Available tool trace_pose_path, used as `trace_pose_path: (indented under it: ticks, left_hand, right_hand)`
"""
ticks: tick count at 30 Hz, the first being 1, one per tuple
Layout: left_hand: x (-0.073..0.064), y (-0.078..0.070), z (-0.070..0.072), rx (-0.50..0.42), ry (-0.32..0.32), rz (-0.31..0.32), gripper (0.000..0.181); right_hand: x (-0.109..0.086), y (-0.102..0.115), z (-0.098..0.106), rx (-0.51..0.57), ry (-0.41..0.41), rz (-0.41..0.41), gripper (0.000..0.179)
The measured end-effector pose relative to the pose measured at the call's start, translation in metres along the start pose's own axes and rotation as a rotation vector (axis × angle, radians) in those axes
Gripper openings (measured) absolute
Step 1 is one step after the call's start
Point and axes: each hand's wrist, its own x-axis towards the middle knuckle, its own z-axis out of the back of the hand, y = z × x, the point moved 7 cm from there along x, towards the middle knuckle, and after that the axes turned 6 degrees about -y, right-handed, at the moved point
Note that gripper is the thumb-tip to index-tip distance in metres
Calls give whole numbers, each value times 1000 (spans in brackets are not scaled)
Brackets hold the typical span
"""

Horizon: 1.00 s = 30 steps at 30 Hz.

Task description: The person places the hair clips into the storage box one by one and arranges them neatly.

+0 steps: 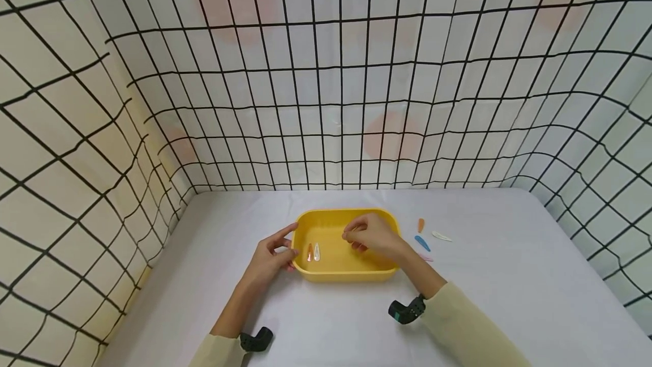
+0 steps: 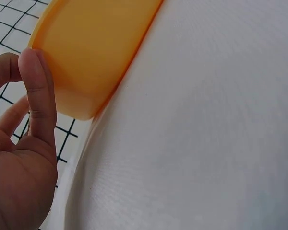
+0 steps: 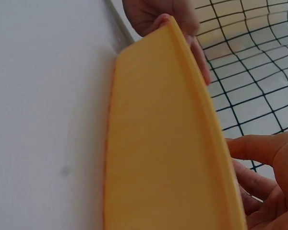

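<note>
A yellow tray point(image 1: 341, 277) sits on the white-covered table, with an orange snap hair clip point(image 1: 309, 252) and a white one point(image 1: 317, 251) side by side in its left part. At the tray's left end, my left hand point(image 1: 270, 260) holds the rim between thumb and fingers; the left wrist view shows the thumb point(image 2: 36, 91) against the rim. My right hand point(image 1: 374, 235) is over the tray's right half, thumb and fingertips close together and pointing left. I cannot tell whether a clip is between them. In the right wrist view, the tray wall point(image 3: 153, 134) hides those fingertips.
Right of the tray lie an orange clip point(image 1: 420, 225), a blue clip point(image 1: 422, 243), a white clip point(image 1: 441, 236) and a pink clip point(image 1: 425, 257), partly behind the right forearm. White walls with a black grid point(image 1: 336, 101) enclose the table at the back and sides.
</note>
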Motion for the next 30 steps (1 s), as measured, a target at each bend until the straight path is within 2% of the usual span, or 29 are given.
trace_pose_path:
  ticks: [7,12,19,25,30]
  left_hand:
    - [-1,3,0,-33,5,19,63]
    - [-1,3,-1,-43,-3,33,63]
    - [-1,2,-1,-51,-1,31,64]
    - [-1,0,-2,-107,17,4,65]
    - [-2,-1,-2,-96,28,-8,65]
  right_hand:
    - [-12,-1,39,-16,-26,58,23]
    - [-19,-6,70,2,-56,55,27]
    - [-26,-24,103,-12,-95,31,32]
    - [-31,-45,122,-33,-118,19,36]
    - [-36,-62,136,-44,-134,2,40]
